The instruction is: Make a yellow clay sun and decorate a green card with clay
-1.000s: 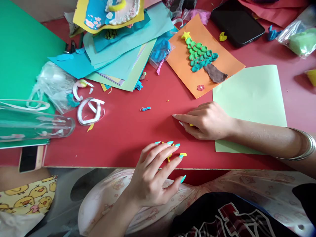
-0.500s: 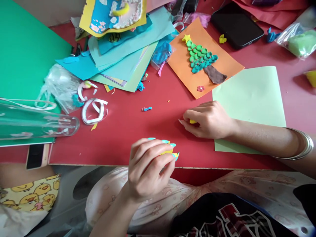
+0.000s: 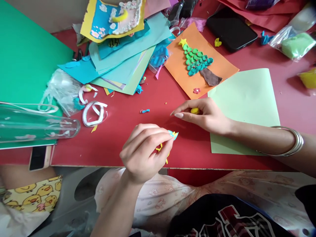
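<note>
We count two hands. Left hand (image 3: 142, 153) sits near the desk's (image 3: 128, 131) front edge, curled into a loose fist, wrist bent up from our lap, fingers (image 3: 158, 140) pinched tight on one thin yellow clay strip (image 3: 161, 150) that dangles below the fingertips. Right hand (image 3: 204, 115) comes in from the right edge, forearm lying across one pale green sheet (image 3: 247, 98), palm down, index stretched toward the desk middle, thumb and middle finger closed on one small yellow clay ball (image 3: 195, 110). Both yellow pieces are in hand, just above the red desk top near the front middle; the hands are near each other, not touching. One stack of silver bangles (image 3: 291, 141) on the right forearm.

Rest, counted: one orange card (image 3: 222, 67) with one clay tree (image 3: 196, 59) beyond the right hand, one black phone (image 3: 230, 28) at the far edge, one bag of green clay (image 3: 293, 44) at the far right corner, one clear tube (image 3: 37, 125) lying at the left edge, one big green sheet (image 3: 24, 59) at the far left corner, one pile of blue papers (image 3: 123, 56), a few white paper curls (image 3: 95, 112), one tiny blue clay scrap (image 3: 145, 111) mid-desk.
</note>
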Demonstrator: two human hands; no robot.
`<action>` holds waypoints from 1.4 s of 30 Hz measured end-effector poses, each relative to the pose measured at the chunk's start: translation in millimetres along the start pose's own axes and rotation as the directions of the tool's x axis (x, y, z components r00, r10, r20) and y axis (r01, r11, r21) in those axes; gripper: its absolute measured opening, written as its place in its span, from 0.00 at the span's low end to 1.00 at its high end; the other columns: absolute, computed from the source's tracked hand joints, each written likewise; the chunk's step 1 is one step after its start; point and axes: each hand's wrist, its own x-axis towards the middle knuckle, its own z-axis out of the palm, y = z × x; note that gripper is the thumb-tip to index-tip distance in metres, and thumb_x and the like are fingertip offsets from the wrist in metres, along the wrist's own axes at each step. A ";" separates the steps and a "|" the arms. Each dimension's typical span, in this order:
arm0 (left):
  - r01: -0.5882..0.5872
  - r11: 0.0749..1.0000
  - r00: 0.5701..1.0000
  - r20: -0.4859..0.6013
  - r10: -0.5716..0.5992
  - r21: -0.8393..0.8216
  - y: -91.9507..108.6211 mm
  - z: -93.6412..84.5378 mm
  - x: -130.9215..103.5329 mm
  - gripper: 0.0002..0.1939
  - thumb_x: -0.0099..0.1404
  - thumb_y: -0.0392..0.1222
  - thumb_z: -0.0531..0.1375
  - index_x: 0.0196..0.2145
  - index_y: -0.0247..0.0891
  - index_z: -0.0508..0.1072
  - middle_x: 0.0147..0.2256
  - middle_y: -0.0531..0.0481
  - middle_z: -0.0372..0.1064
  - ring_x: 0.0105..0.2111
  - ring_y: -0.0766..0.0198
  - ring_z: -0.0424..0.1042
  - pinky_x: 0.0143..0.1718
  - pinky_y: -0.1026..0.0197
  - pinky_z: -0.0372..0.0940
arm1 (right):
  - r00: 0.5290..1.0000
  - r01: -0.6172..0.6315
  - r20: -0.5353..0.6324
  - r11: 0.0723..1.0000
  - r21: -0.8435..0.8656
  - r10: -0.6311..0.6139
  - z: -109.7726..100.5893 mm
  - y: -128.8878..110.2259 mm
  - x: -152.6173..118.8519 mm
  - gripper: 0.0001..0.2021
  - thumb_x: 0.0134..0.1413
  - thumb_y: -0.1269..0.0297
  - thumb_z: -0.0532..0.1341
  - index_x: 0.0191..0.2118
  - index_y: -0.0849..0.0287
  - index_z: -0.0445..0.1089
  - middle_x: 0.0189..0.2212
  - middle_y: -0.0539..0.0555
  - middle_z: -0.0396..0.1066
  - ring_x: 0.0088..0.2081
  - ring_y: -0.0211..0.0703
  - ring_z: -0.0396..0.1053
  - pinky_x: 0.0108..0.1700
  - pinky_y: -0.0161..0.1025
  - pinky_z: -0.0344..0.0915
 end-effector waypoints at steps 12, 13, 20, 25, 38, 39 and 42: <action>-0.085 0.988 0.993 -0.073 0.095 0.131 -10.0 10.5 0.7 0.10 0.52 0.27 0.64 0.31 0.37 0.70 0.26 0.52 0.73 0.28 0.64 0.71 0.30 0.61 0.68 | 0.919 -0.209 0.391 0.909 0.362 0.055 -8.1 -10.7 4.1 0.14 0.50 0.57 0.62 0.39 0.61 0.76 0.35 0.52 0.76 0.39 0.41 0.70 0.41 0.35 0.66; -0.084 0.988 0.993 -0.071 0.093 0.129 -10.1 11.4 0.6 0.09 0.53 0.28 0.64 0.31 0.37 0.70 0.27 0.52 0.73 0.28 0.64 0.71 0.30 0.61 0.68 | 0.918 -0.206 0.393 0.910 0.361 0.052 -8.1 -10.9 4.4 0.14 0.50 0.57 0.62 0.39 0.61 0.76 0.35 0.52 0.76 0.39 0.40 0.70 0.40 0.35 0.66; -0.066 0.991 0.995 -0.068 0.074 0.115 -12.4 14.7 -1.0 0.08 0.54 0.31 0.65 0.30 0.40 0.71 0.27 0.53 0.73 0.29 0.65 0.71 0.33 0.60 0.68 | 0.926 -0.182 0.376 0.898 0.400 0.020 -8.1 -4.3 6.0 0.14 0.49 0.57 0.63 0.38 0.62 0.76 0.33 0.54 0.76 0.35 0.39 0.70 0.38 0.36 0.66; -0.070 0.991 0.994 -0.079 0.079 0.111 -13.2 14.7 -1.5 0.09 0.51 0.30 0.66 0.30 0.39 0.72 0.27 0.52 0.73 0.29 0.64 0.71 0.31 0.60 0.69 | 0.933 -0.183 0.360 0.883 0.431 0.018 -8.1 -0.7 7.0 0.12 0.47 0.58 0.64 0.36 0.60 0.77 0.33 0.53 0.76 0.35 0.38 0.71 0.39 0.36 0.67; -0.105 0.986 0.994 -0.029 0.109 0.130 -18.3 14.2 -5.7 0.08 0.55 0.31 0.63 0.34 0.39 0.75 0.34 0.47 0.75 0.35 0.61 0.71 0.36 0.56 0.70 | 0.931 -0.183 0.364 0.894 0.408 0.025 -9.6 -1.3 8.0 0.14 0.46 0.56 0.65 0.36 0.60 0.77 0.33 0.53 0.76 0.37 0.40 0.72 0.41 0.37 0.68; -0.102 0.986 0.994 -0.034 0.108 0.135 -18.4 14.1 -6.4 0.08 0.55 0.31 0.63 0.34 0.40 0.75 0.34 0.48 0.75 0.35 0.61 0.71 0.35 0.56 0.70 | 0.930 -0.182 0.367 0.898 0.401 0.024 -9.6 -1.6 8.0 0.14 0.47 0.56 0.64 0.36 0.60 0.77 0.33 0.53 0.76 0.37 0.40 0.72 0.41 0.38 0.68; -0.100 0.984 0.994 -0.030 0.106 0.148 -18.3 13.3 -8.1 0.08 0.55 0.31 0.64 0.33 0.41 0.75 0.33 0.48 0.75 0.34 0.61 0.71 0.35 0.56 0.70 | 0.926 -0.178 0.376 0.910 0.375 0.026 -9.7 -2.5 7.9 0.15 0.47 0.55 0.64 0.36 0.61 0.77 0.33 0.54 0.76 0.38 0.42 0.72 0.42 0.38 0.68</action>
